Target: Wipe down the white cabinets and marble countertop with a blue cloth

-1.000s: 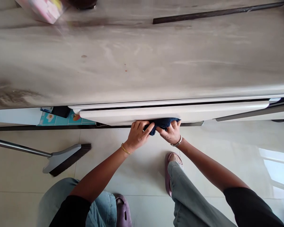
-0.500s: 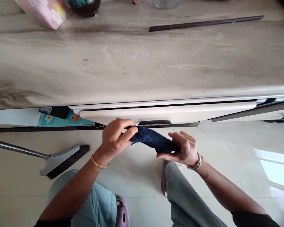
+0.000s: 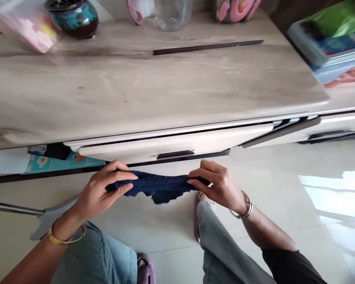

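A dark blue fuzzy cloth (image 3: 162, 183) is stretched between my two hands, in front of the cabinet and over the floor. My left hand (image 3: 106, 189) pinches its left end between thumb and fingers. At the other end, my right hand (image 3: 214, 183) grips it the same way. A ragged lower flap of the cloth hangs down near its middle. Just behind the cloth is the white drawer front (image 3: 177, 144) with a black handle (image 3: 175, 154).
A marbled countertop (image 3: 195, 86) carries a thin dark stick (image 3: 207, 47), a glazed pot (image 3: 73, 17) and a clear jar (image 3: 173, 14). Stacked boxes (image 3: 334, 43) stand at the right. A broom (image 3: 53, 215) lies at the lower left, partly behind my left arm.
My hands have moved apart, pulling the cloth out wider and flatter, with its lower flap now showing. The view has shifted right, bringing the stacked boxes into sight.
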Available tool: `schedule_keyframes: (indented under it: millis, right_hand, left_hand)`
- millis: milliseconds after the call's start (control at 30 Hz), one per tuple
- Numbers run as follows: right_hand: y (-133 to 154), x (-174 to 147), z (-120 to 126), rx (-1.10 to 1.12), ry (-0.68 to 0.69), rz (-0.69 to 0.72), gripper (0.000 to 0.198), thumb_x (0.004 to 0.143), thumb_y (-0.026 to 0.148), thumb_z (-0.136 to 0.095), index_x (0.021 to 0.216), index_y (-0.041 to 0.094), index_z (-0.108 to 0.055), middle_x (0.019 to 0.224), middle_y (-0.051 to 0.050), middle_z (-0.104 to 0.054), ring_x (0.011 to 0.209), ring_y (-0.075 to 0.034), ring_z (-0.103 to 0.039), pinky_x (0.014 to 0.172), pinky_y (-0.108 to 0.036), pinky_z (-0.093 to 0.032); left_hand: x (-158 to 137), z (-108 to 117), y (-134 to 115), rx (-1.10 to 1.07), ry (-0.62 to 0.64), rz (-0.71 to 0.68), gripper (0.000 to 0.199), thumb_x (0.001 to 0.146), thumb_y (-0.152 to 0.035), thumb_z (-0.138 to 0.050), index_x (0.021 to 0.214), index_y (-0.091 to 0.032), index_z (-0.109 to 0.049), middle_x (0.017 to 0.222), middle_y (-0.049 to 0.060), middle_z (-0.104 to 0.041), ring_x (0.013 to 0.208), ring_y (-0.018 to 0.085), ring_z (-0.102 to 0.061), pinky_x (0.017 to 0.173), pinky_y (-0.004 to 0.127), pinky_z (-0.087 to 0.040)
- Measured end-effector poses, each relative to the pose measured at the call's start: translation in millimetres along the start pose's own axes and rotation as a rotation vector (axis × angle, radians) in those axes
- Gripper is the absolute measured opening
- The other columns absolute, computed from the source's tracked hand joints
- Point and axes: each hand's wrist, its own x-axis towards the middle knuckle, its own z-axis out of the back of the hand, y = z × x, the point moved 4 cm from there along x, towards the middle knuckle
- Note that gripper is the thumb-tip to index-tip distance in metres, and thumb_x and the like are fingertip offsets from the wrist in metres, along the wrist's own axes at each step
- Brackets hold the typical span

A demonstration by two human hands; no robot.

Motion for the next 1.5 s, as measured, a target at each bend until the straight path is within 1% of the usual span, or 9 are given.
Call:
schedule_keyframes:
  millis: [200, 600, 733, 867, 1000, 1200, 1333, 1433, 1500]
  right_hand:
    - [-11, -26, 33, -0.34, -0.374, -0.143, 0.007, 0.092, 0.022, -0.073, 0.095, 0.027, -0.077, 0.113, -0.008, -0.067, 0.109, -0.028, -0.059, 0.088, -0.044, -0.051]
    - [-32, -47, 46, 0.016, -0.772, -0.298, 0.022, 0.099, 0.011, -0.058, 0.112, 0.024, -0.069, 0.109, -0.004, -0.078, 0.049, -0.008, -0.065, 0.036, -0.021, -0.044]
    - [-33, -37, 47, -0.07, -0.892, -0.134, 0.027, 0.097, 0.01, -0.058, 0.118, 0.026, -0.065, 0.107, -0.006, -0.076, 0.07, -0.016, -0.073, 0.046, -0.025, -0.054]
    - [-42, -20, 30, -0.388, -0.756, 0.016, 0.041, 0.096, 0.007, -0.054, 0.124, 0.033, -0.068, 0.124, -0.009, -0.069, 0.094, -0.022, -0.073, 0.067, -0.034, -0.061]
    - [-64, -6, 8, -0.542, -0.491, 0.004, 0.049, 0.097, 0.016, -0.059, 0.142, 0.035, -0.06, 0.137, -0.009, -0.066, 0.105, -0.022, -0.069, 0.078, -0.033, -0.054]
    - [-74, 1, -2, -0.74, -0.408, 0.026, 0.045, 0.098, 0.036, -0.066, 0.142, 0.038, -0.061, 0.127, -0.007, -0.07, 0.087, -0.019, -0.062, 0.076, -0.035, -0.042]
    - [-81, 0, -7, -0.691, -0.388, -0.015, 0.044, 0.097, 0.042, -0.066, 0.142, 0.042, -0.062, 0.124, -0.008, -0.069, 0.091, -0.022, -0.059, 0.084, -0.038, -0.041]
    - [-84, 0, -10, -0.71, -0.38, -0.01, 0.045, 0.096, 0.043, -0.067, 0.141, 0.043, -0.062, 0.124, -0.008, -0.067, 0.094, -0.023, -0.059, 0.089, -0.04, -0.04]
    - [-84, 1, -11, -0.753, -0.39, 0.001, 0.046, 0.095, 0.044, -0.068, 0.141, 0.043, -0.062, 0.122, -0.008, -0.067, 0.096, -0.023, -0.059, 0.091, -0.04, -0.041]
  left_hand:
    - [30, -19, -31, 0.148, -0.183, -0.116, 0.028, 0.089, -0.018, -0.073, 0.113, -0.033, -0.076, 0.116, 0.006, -0.066, 0.106, 0.023, -0.064, 0.092, 0.04, -0.056]
    - [68, -49, -71, -0.013, -0.164, 0.081, 0.024, 0.096, -0.016, -0.065, 0.113, -0.028, -0.077, 0.098, 0.002, -0.071, 0.067, 0.01, -0.061, 0.057, 0.024, -0.051]
    - [77, -52, -71, 0.055, -0.421, 0.007, 0.031, 0.093, -0.005, -0.066, 0.115, -0.026, -0.072, 0.09, -0.001, -0.072, 0.067, 0.008, -0.066, 0.06, 0.021, -0.052]
    - [89, -75, -62, 0.415, -0.582, -0.222, 0.036, 0.091, 0.002, -0.06, 0.11, -0.025, -0.073, 0.11, 0.006, -0.074, 0.091, 0.016, -0.07, 0.075, 0.028, -0.054]
    - [99, -93, -39, 0.618, -0.481, -0.108, 0.041, 0.091, -0.001, -0.06, 0.121, -0.025, -0.073, 0.121, 0.01, -0.072, 0.099, 0.022, -0.065, 0.091, 0.039, -0.05]
    - [45, -118, -24, 0.455, -0.529, -0.084, 0.042, 0.085, -0.009, -0.071, 0.122, -0.029, -0.073, 0.119, 0.012, -0.065, 0.111, 0.025, -0.062, 0.099, 0.04, -0.049]
    - [5, -174, 7, -0.359, -0.375, 0.514, 0.017, 0.091, -0.026, -0.069, 0.108, -0.024, -0.068, 0.102, 0.007, -0.069, 0.093, 0.019, -0.067, 0.085, 0.035, -0.056]
    - [-5, -210, 33, -1.02, -0.505, 1.123, 0.038, 0.081, -0.042, -0.079, 0.107, -0.023, -0.059, 0.113, 0.007, -0.067, 0.106, 0.021, -0.068, 0.093, 0.04, -0.056]
    - [7, -217, 42, -1.328, -0.618, 1.227, 0.046, 0.069, -0.044, -0.087, 0.096, -0.022, -0.057, 0.105, 0.003, -0.066, 0.108, 0.02, -0.067, 0.102, 0.044, -0.054]
